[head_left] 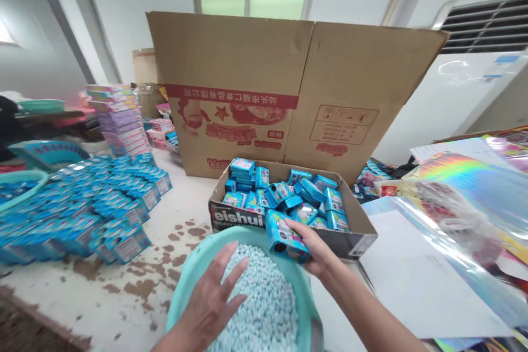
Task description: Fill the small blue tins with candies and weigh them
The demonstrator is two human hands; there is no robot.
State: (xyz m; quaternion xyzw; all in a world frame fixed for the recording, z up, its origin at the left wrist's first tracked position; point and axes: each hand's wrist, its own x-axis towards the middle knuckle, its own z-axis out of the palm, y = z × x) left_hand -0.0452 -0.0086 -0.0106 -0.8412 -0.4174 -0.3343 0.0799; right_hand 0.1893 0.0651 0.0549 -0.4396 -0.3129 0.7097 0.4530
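Observation:
My right hand grips a small blue printed box with a dark round hole in its lower end. That box is over the far right rim of a turquoise basin. Small pale blue pellets fill much of the basin. Above them hovers my left hand, fingers spread and holding nothing. Just behind the basin stands a shallow carton with several similar blue boxes lying loosely inside.
Rows of blue boxes stand on the stained white table at left, near a stack of pastel boxes. A tall cardboard panel rises behind the carton. Shiny sheets and white paper lie at right.

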